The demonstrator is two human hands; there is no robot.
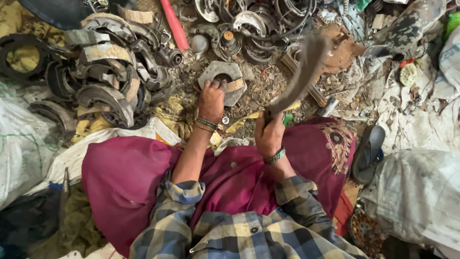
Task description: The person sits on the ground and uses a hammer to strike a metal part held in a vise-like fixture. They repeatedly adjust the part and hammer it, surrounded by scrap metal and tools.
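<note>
the left hand (211,100) presses down on a grey metal plate (223,76) lying on the littered floor, fingers clamped over its edge. the right hand (268,136) is wrapped tight around a blurred hammer (302,72) raised above it, with curved brake shoes (105,72) heaped just left.

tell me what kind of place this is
Probably a scrap-sorting or brake-part salvage floor: piled curved grey metal brake shoes, rusty rings and drums, and debris-strewn ground where the left hand steadies a grey metal plate.
</note>
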